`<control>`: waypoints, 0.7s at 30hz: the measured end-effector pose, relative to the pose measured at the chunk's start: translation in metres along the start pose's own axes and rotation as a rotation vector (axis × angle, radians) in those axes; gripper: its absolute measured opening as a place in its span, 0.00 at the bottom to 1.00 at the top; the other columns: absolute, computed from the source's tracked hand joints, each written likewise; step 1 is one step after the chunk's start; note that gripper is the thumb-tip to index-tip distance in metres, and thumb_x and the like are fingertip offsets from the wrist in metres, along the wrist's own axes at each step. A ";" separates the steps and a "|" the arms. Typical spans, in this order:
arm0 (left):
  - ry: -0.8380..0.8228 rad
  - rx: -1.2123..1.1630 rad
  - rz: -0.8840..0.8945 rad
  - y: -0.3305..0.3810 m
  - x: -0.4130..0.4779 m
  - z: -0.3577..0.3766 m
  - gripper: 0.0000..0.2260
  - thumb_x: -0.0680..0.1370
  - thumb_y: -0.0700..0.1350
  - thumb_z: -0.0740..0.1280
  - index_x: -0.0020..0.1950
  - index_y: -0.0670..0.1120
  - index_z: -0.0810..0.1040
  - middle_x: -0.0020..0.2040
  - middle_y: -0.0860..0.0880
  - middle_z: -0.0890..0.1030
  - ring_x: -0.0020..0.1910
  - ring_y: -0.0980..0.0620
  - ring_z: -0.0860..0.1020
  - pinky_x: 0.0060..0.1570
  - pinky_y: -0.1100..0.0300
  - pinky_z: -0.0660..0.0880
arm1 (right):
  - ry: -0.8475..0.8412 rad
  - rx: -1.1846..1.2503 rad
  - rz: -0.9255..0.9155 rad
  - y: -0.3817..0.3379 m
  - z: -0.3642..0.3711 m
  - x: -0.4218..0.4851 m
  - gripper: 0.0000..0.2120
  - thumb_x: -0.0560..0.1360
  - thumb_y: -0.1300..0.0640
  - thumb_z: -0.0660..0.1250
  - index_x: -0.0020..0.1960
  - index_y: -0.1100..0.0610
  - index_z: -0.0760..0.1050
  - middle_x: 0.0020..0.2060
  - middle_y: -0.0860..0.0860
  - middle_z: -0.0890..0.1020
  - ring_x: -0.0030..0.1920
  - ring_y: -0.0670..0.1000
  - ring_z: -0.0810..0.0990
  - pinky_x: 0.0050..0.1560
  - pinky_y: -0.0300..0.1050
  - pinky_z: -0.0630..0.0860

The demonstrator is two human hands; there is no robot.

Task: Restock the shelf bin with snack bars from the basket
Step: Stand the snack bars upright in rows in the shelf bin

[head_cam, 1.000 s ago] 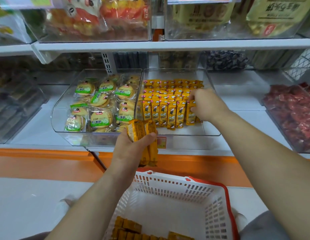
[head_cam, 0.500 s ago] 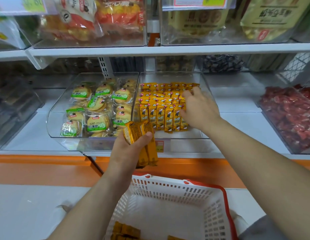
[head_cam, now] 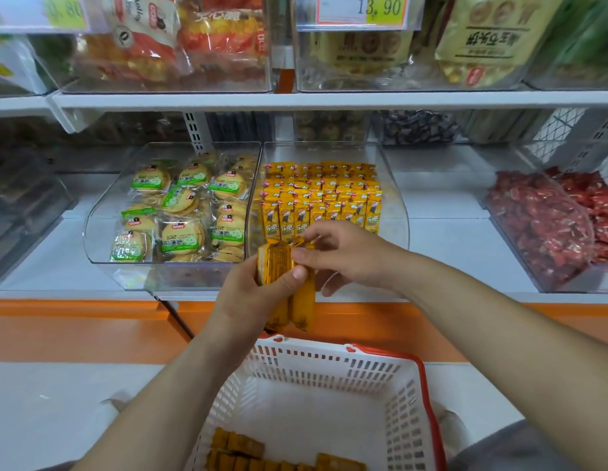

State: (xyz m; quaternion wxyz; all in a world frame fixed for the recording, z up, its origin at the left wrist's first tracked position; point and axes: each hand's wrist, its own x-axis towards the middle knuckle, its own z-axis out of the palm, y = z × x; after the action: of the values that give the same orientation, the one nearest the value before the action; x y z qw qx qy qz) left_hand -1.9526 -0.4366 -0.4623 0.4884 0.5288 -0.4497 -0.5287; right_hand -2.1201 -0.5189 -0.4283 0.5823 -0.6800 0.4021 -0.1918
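Item: snack bars, a small bundle gripped upright in our left hand, just above the basket.
Right hand: pinches the top of one bar in that bundle.
Shelf bin: stocked bars stand in rows, with the front strip bare.
Basket: spare bars lie at its near end.
Risks, as we judge them: drawing one bar out may drag its neighbours loose and drop them, and a careless insert may topple the front row.
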 end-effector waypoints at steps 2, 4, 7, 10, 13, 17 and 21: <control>-0.006 -0.044 -0.024 -0.002 -0.001 0.001 0.14 0.69 0.57 0.74 0.51 0.54 0.86 0.51 0.44 0.87 0.53 0.42 0.86 0.52 0.42 0.83 | 0.005 0.005 -0.012 0.000 -0.004 -0.001 0.13 0.73 0.49 0.73 0.55 0.51 0.76 0.41 0.54 0.84 0.36 0.53 0.85 0.35 0.43 0.81; 0.023 -0.096 -0.050 -0.003 0.000 0.002 0.17 0.69 0.56 0.74 0.54 0.50 0.85 0.52 0.42 0.87 0.53 0.40 0.85 0.51 0.42 0.83 | 0.058 0.046 -0.019 0.001 -0.008 0.001 0.13 0.73 0.48 0.73 0.53 0.54 0.78 0.41 0.54 0.85 0.38 0.54 0.86 0.36 0.43 0.80; 0.028 -0.151 -0.071 -0.002 0.002 0.001 0.21 0.71 0.53 0.73 0.60 0.45 0.81 0.53 0.41 0.87 0.53 0.40 0.86 0.45 0.51 0.84 | 0.156 0.186 -0.028 0.003 -0.014 0.004 0.12 0.75 0.50 0.72 0.54 0.56 0.78 0.44 0.57 0.86 0.39 0.55 0.84 0.37 0.46 0.80; -0.021 -0.172 -0.084 -0.001 0.002 0.002 0.19 0.72 0.52 0.72 0.61 0.46 0.79 0.53 0.43 0.87 0.51 0.41 0.86 0.43 0.53 0.83 | 0.177 0.261 -0.042 0.006 -0.013 0.007 0.14 0.76 0.52 0.72 0.61 0.51 0.77 0.42 0.57 0.85 0.37 0.55 0.83 0.37 0.46 0.80; 0.006 -0.162 -0.105 0.001 0.004 0.001 0.21 0.71 0.54 0.73 0.60 0.47 0.80 0.51 0.43 0.87 0.46 0.44 0.87 0.39 0.57 0.81 | 0.159 0.260 -0.064 0.004 -0.012 0.008 0.10 0.79 0.53 0.68 0.59 0.53 0.79 0.42 0.57 0.83 0.38 0.57 0.83 0.36 0.46 0.81; 0.127 -0.026 -0.049 0.000 0.007 -0.004 0.22 0.64 0.57 0.77 0.55 0.52 0.83 0.43 0.51 0.86 0.36 0.55 0.83 0.34 0.61 0.76 | 0.171 0.216 0.023 0.004 -0.013 0.008 0.11 0.80 0.48 0.66 0.55 0.54 0.77 0.46 0.60 0.82 0.39 0.58 0.86 0.31 0.46 0.79; 0.175 0.029 0.008 -0.003 0.005 -0.004 0.18 0.65 0.59 0.76 0.51 0.53 0.84 0.44 0.53 0.87 0.40 0.57 0.84 0.39 0.58 0.76 | 0.076 0.153 0.064 0.006 -0.014 0.007 0.12 0.74 0.50 0.73 0.47 0.56 0.74 0.42 0.59 0.85 0.38 0.55 0.86 0.32 0.45 0.81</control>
State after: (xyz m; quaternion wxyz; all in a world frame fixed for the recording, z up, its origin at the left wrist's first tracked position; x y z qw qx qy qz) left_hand -1.9489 -0.4413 -0.4657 0.5203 0.5782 -0.4149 -0.4720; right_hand -2.1279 -0.5334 -0.4320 0.6229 -0.6125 0.4294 -0.2289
